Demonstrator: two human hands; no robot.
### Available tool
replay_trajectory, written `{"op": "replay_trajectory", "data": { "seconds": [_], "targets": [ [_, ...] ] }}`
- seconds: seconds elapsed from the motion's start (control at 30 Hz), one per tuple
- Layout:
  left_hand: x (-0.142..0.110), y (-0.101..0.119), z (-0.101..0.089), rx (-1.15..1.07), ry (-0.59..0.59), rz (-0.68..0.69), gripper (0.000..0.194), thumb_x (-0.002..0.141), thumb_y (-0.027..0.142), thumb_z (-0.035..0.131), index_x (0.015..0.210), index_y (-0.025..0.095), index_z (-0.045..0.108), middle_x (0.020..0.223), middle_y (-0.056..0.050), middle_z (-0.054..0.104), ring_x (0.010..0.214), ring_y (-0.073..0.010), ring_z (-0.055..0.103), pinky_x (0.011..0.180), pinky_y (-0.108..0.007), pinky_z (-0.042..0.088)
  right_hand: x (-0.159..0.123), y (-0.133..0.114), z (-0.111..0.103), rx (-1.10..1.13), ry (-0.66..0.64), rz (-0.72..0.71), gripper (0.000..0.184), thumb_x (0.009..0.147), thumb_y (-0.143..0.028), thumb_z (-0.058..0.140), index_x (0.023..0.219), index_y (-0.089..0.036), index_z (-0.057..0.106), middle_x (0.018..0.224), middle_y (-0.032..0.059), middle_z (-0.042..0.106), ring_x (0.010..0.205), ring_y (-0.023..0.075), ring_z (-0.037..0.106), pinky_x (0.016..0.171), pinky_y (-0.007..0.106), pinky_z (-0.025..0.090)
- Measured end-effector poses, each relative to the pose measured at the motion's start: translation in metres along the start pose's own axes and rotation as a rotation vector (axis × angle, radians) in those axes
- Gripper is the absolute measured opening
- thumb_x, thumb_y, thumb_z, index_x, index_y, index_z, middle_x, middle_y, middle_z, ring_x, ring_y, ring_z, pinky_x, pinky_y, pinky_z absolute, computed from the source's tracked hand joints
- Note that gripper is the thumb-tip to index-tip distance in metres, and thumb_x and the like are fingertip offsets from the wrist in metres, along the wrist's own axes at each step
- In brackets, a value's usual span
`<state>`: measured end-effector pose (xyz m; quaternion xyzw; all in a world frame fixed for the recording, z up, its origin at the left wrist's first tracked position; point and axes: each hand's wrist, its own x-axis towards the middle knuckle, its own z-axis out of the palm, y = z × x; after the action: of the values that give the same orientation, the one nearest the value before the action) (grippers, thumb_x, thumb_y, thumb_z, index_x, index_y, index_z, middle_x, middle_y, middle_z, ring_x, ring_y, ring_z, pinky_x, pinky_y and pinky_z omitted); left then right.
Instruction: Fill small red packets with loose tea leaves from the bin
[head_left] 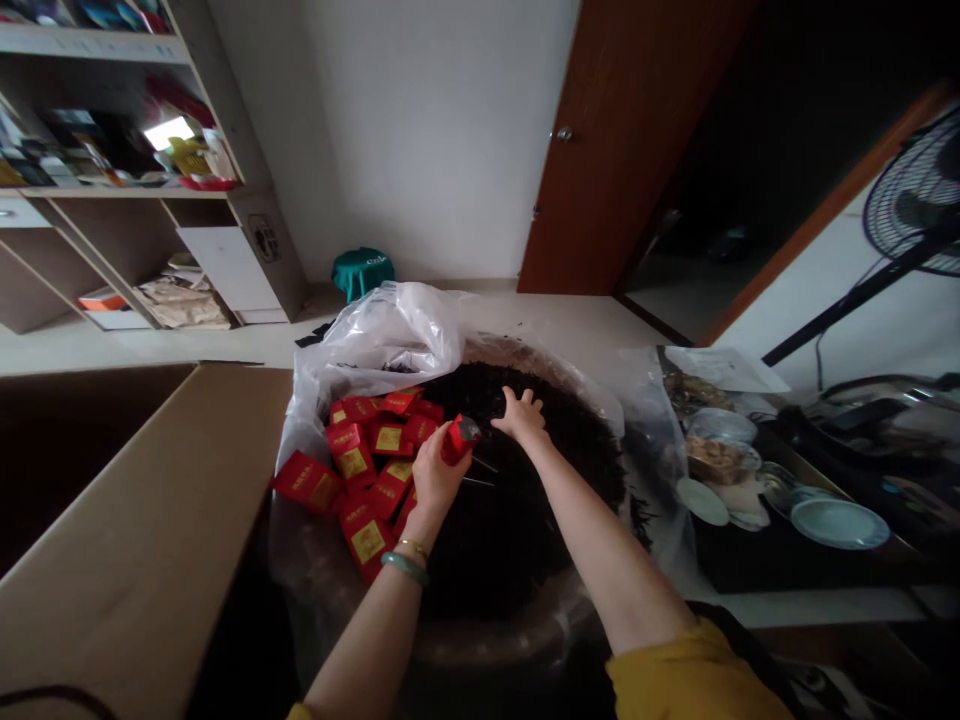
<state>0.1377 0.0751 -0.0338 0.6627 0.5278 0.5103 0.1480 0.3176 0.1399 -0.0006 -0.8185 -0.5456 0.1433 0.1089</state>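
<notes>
My left hand (437, 482) is wrapped round a small red packet (460, 437), its upper end tipped away from me and showing a dark opening. My right hand (523, 414) hovers at or just over a heap of dark loose tea leaves (555, 500), fingers spread and slightly curved. The leaves fill a large round container lined with a clear plastic bag (405, 325). Several red packets with gold labels (367, 540) lie piled on the leaves at the left. Two thin metal prongs (480, 478) show beside my left hand; what they belong to is unclear.
At the left stands a cardboard box (150, 520). On the right, a low table (795, 565) holds lidded tubs (720, 440) and a pale round lid (840, 523). A fan (915, 200), a teal-covered stool (363, 272), a shelf unit (240, 230) and a brown door (592, 170) are beyond.
</notes>
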Motion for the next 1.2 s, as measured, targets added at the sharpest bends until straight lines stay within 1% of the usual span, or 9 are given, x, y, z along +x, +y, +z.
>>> {"op": "replay_trajectory", "data": {
  "seconds": [0.2, 0.33, 0.53, 0.7, 0.77, 0.9, 1.0, 1.1, 1.2],
  "targets": [
    [0.001, 0.001, 0.000, -0.040, -0.002, -0.051, 0.047, 0.068, 0.025, 0.072, 0.114, 0.019, 0.061, 0.107, -0.008, 0.070, 0.096, -0.0230, 0.066, 0.088, -0.038, 0.053, -0.006, -0.002, -0.004, -0.026, -0.030, -0.051, 0.068, 0.075, -0.031, 0.067, 0.137, -0.030, 0.038, 0.136, 0.0182, 0.030, 0.119, 0.0395, 0.041, 0.082, 0.048, 0.046],
    [0.002, 0.001, 0.000, -0.049, 0.002, -0.060, 0.046, 0.069, 0.027, 0.072, 0.112, 0.019, 0.062, 0.106, -0.008, 0.070, 0.095, -0.0231, 0.066, 0.088, -0.039, 0.052, -0.012, 0.001, -0.008, -0.038, -0.040, -0.118, 0.051, 0.076, -0.021, 0.064, 0.124, -0.029, 0.052, 0.130, 0.0150, 0.036, 0.110, 0.0335, 0.050, 0.080, 0.040, 0.046],
    [0.002, 0.002, -0.001, -0.046, -0.013, -0.054, 0.046, 0.067, 0.027, 0.073, 0.112, 0.020, 0.062, 0.105, -0.008, 0.070, 0.095, -0.0229, 0.066, 0.088, -0.038, 0.052, -0.025, 0.005, -0.009, -0.034, -0.071, -0.169, 0.055, 0.072, -0.015, 0.066, 0.124, -0.026, 0.053, 0.125, 0.0161, 0.040, 0.104, 0.0315, 0.054, 0.079, 0.037, 0.045],
    [0.002, 0.002, -0.001, -0.089, -0.034, -0.047, 0.047, 0.068, 0.028, 0.072, 0.112, 0.019, 0.062, 0.103, -0.008, 0.071, 0.092, -0.0218, 0.067, 0.086, -0.037, 0.053, -0.046, 0.011, -0.005, 0.016, -0.111, -0.292, 0.039, 0.070, -0.012, 0.064, 0.106, -0.026, 0.064, 0.113, 0.0075, 0.050, 0.080, 0.0174, 0.061, 0.072, 0.027, 0.045],
    [0.001, 0.002, -0.001, -0.087, -0.046, -0.048, 0.047, 0.067, 0.028, 0.072, 0.112, 0.018, 0.062, 0.102, -0.008, 0.071, 0.091, -0.0218, 0.067, 0.086, -0.037, 0.053, -0.052, 0.019, -0.005, 0.057, -0.118, -0.350, 0.038, 0.069, -0.013, 0.066, 0.105, -0.027, 0.065, 0.106, 0.0040, 0.055, 0.082, 0.0167, 0.062, 0.074, 0.026, 0.046],
    [0.001, 0.003, -0.002, -0.074, -0.073, -0.032, 0.048, 0.067, 0.027, 0.072, 0.112, 0.017, 0.062, 0.099, -0.007, 0.071, 0.088, -0.0212, 0.067, 0.083, -0.036, 0.054, -0.051, 0.039, -0.010, 0.282, 0.003, -0.421, 0.036, 0.070, -0.009, 0.064, 0.102, -0.023, 0.069, 0.101, 0.0042, 0.066, 0.099, 0.0204, 0.062, 0.091, 0.032, 0.045],
    [0.000, 0.002, -0.002, -0.059, -0.075, -0.008, 0.048, 0.066, 0.026, 0.073, 0.112, 0.018, 0.061, 0.097, -0.006, 0.071, 0.087, -0.0206, 0.067, 0.081, -0.035, 0.054, -0.045, 0.044, -0.021, 0.491, 0.030, -0.398, 0.031, 0.066, -0.011, 0.067, 0.094, -0.023, 0.071, 0.098, 0.0030, 0.071, 0.098, 0.0228, 0.064, 0.095, 0.039, 0.045],
    [0.000, 0.001, -0.002, -0.035, -0.069, 0.022, 0.047, 0.066, 0.025, 0.073, 0.112, 0.019, 0.061, 0.099, -0.006, 0.071, 0.089, -0.0207, 0.066, 0.082, -0.035, 0.053, -0.049, 0.036, -0.038, 0.770, -0.055, -0.355, 0.034, 0.064, -0.020, 0.072, 0.098, -0.021, 0.071, 0.099, 0.0041, 0.071, 0.090, 0.0233, 0.066, 0.086, 0.042, 0.051],
    [-0.001, 0.000, 0.000, -0.015, -0.078, 0.059, 0.048, 0.066, 0.024, 0.073, 0.112, 0.020, 0.061, 0.101, -0.007, 0.070, 0.091, -0.0214, 0.065, 0.083, -0.036, 0.053, -0.062, 0.021, -0.053, 1.035, -0.229, -0.347, 0.044, 0.063, -0.029, 0.074, 0.106, -0.021, 0.068, 0.102, 0.0046, 0.070, 0.078, 0.0206, 0.065, 0.068, 0.038, 0.057]
  ]
}}
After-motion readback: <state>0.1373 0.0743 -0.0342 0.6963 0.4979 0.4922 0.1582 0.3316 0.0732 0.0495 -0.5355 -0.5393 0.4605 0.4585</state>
